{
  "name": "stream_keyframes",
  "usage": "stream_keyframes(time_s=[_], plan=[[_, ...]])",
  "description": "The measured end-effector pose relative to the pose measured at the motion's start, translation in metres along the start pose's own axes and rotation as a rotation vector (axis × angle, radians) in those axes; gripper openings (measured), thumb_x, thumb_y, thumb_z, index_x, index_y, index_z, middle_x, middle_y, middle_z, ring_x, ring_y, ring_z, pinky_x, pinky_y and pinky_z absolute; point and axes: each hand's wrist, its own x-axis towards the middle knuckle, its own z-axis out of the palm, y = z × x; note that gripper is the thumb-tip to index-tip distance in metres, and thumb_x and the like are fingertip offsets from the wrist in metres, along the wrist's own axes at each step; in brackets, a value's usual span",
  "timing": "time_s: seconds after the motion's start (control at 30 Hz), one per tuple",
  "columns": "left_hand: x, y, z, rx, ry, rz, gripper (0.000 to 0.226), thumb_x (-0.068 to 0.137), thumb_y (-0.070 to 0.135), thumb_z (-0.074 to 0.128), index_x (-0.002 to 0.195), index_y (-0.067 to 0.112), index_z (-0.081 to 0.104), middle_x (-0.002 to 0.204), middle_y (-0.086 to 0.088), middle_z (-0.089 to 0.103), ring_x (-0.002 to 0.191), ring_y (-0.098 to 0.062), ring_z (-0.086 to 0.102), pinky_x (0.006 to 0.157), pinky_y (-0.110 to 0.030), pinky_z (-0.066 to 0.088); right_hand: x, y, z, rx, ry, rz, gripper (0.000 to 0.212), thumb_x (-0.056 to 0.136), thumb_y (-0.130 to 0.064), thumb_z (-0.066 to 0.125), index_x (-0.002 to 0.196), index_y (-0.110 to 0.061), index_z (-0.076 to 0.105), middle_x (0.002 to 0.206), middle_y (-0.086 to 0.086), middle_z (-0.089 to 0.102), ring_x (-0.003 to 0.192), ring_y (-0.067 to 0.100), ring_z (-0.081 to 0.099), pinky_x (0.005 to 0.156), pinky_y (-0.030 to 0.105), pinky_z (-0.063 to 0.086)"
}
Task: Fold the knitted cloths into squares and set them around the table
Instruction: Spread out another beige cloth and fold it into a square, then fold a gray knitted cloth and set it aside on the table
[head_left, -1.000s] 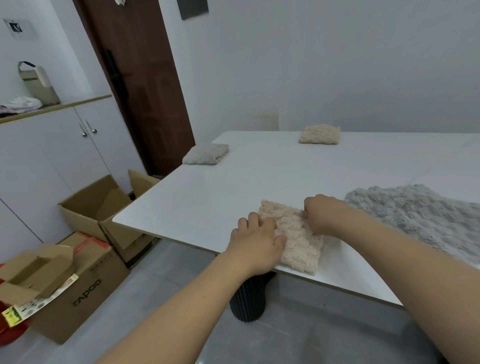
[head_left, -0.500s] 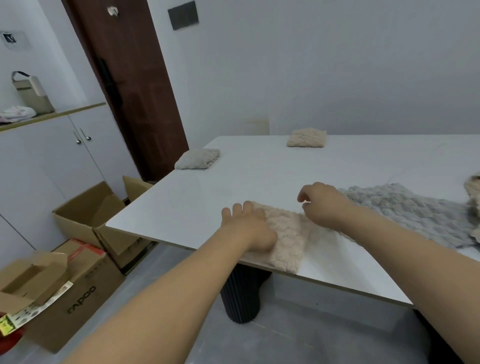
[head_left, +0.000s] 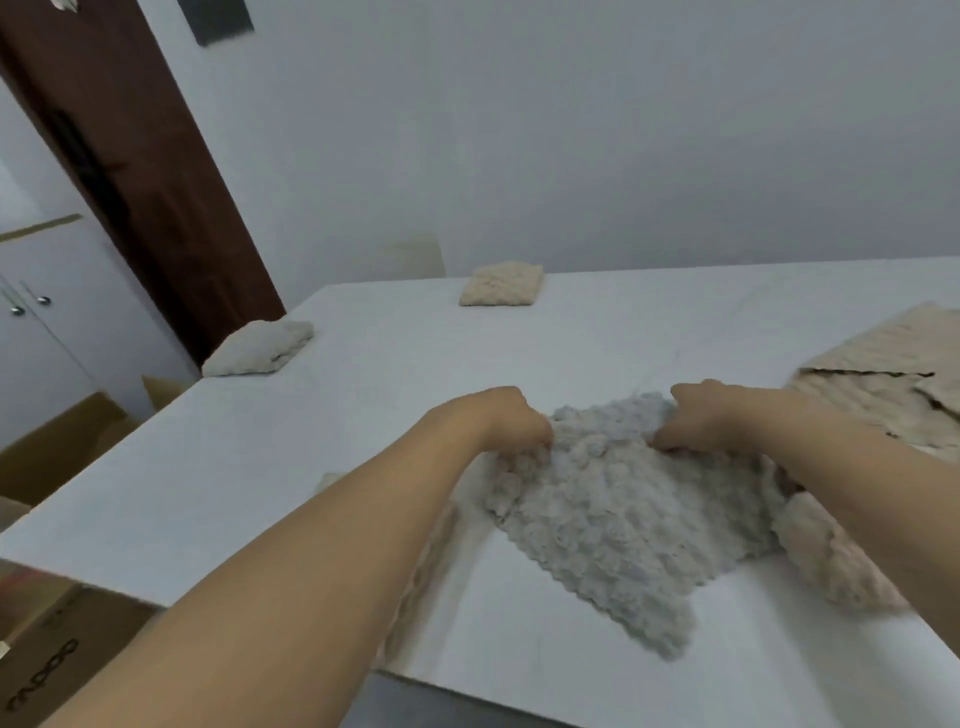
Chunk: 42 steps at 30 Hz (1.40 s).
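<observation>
Head view shows the grey knitted cloth (head_left: 618, 514) spread on the white desk (head_left: 363, 415), its far edge gripped by my left hand (head_left: 498, 421) and right hand (head_left: 696, 415), fingers curled into it. Beige cloths (head_left: 831, 551) lie just right of it; two folded squares (head_left: 503, 283) (head_left: 260, 347) sit at the far edge and left corner.
</observation>
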Motion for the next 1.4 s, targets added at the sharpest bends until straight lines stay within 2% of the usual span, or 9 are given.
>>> stream_keyframes(time_s=[0.07, 0.17, 0.33, 0.53, 0.67, 0.77, 0.93, 1.07, 1.4], plan=[[0.025, 0.017, 0.003, 0.055, -0.103, -0.024, 0.025, 0.086, 0.037, 0.064, 0.086, 0.014, 0.056, 0.09, -0.004, 0.057, 0.075, -0.02, 0.052, 0.062, -0.029, 0.038, 0.02, 0.008, -0.003, -0.023, -0.044, -0.026, 0.079, 0.08, -0.058, 0.061, 0.142, -0.018, 0.034, 0.144, 0.011, 0.033, 0.129, 0.033, 0.039, 0.099, 0.041, 0.041], [0.054, 0.031, 0.001, 0.044, -0.169, -0.045, 0.023, 0.081, 0.029, 0.07, 0.082, 0.012, 0.055, 0.084, -0.003, 0.055, 0.071, -0.02, 0.05, 0.061, -0.029, 0.038, 0.042, 0.008, -0.013, 0.151, -0.188, -0.142, 0.087, 0.078, -0.036, 0.07, 0.149, -0.021, 0.023, 0.148, 0.007, 0.034, 0.125, 0.028, 0.045, 0.1, 0.039, 0.043], [0.07, 0.047, -0.024, -0.271, -0.247, -0.103, 0.027, 0.078, 0.016, 0.07, 0.073, 0.017, 0.043, 0.071, 0.0, 0.046, 0.063, -0.017, 0.042, 0.055, -0.027, 0.03, 0.062, 0.005, -0.029, 0.244, -0.38, -0.205, 0.02, 0.078, -0.016, 0.066, 0.089, -0.014, 0.049, 0.085, 0.002, 0.053, 0.072, 0.02, 0.05, 0.061, 0.029, 0.037], [0.069, 0.059, -0.059, -0.396, -0.369, -0.212, 0.042, 0.07, 0.042, 0.072, 0.102, 0.018, 0.061, 0.098, -0.001, 0.066, 0.087, -0.02, 0.065, 0.079, -0.036, 0.053, 0.076, 0.028, -0.079, 0.558, -0.596, -0.206, 0.02, 0.079, -0.008, 0.056, 0.078, -0.013, 0.037, 0.07, 0.001, 0.034, 0.063, 0.019, 0.029, 0.056, 0.03, 0.024], [0.067, 0.063, -0.092, -0.447, -0.229, -0.235, 0.023, 0.073, 0.035, 0.057, 0.067, 0.017, 0.044, 0.074, 0.001, 0.045, 0.067, -0.018, 0.041, 0.066, -0.033, 0.033, 0.094, 0.039, -0.132, 0.931, -0.405, -0.107, 0.015, 0.076, -0.004, 0.051, 0.08, -0.012, 0.039, 0.075, 0.006, 0.035, 0.063, 0.02, 0.031, 0.056, 0.031, 0.023], [0.066, 0.07, -0.132, -0.385, -0.032, -0.187, 0.021, 0.083, 0.018, 0.051, 0.071, 0.017, 0.034, 0.072, 0.001, 0.038, 0.065, -0.017, 0.035, 0.061, -0.032, 0.025, 0.101, 0.033, -0.185, 1.001, -0.223, -0.132, 0.02, 0.079, 0.001, 0.052, 0.077, -0.014, 0.038, 0.072, 0.006, 0.036, 0.062, 0.019, 0.032, 0.055, 0.029, 0.023], [0.063, 0.089, -0.215, -0.21, 0.244, -0.063, 0.006, 0.086, 0.014, 0.049, 0.082, 0.017, 0.052, 0.083, 0.0, 0.057, 0.074, -0.019, 0.051, 0.058, -0.031, 0.036, 0.101, 0.02, -0.274, 1.018, 0.043, -0.238, 0.028, 0.081, 0.006, 0.051, 0.068, -0.014, 0.037, 0.064, 0.004, 0.032, 0.057, 0.017, 0.032, 0.052, 0.029, 0.02], [0.061, 0.102, -0.247, -0.225, 0.399, -0.009, 0.002, 0.089, 0.018, 0.055, 0.088, 0.019, 0.056, 0.082, 0.002, 0.058, 0.068, -0.016, 0.052, 0.053, -0.028, 0.036, 0.097, 0.031, -0.314, 1.105, 0.172, -0.221, 0.023, 0.088, 0.003, 0.048, 0.098, -0.015, 0.037, 0.069, 0.003, 0.035, 0.056, 0.017, 0.034, 0.05, 0.029, 0.024], [0.087, 0.122, -0.146, -0.042, 0.131, -0.031, 0.012, 0.089, 0.014, 0.053, 0.094, 0.021, 0.061, 0.101, 0.003, 0.059, 0.096, -0.022, 0.055, 0.083, -0.034, 0.047, 0.126, 0.103, -0.236, 0.866, 0.037, -0.276, 0.022, 0.085, -0.002, 0.043, 0.078, -0.02, 0.033, 0.067, -0.001, 0.034, 0.058, 0.015, 0.03, 0.051, 0.027, 0.025]])
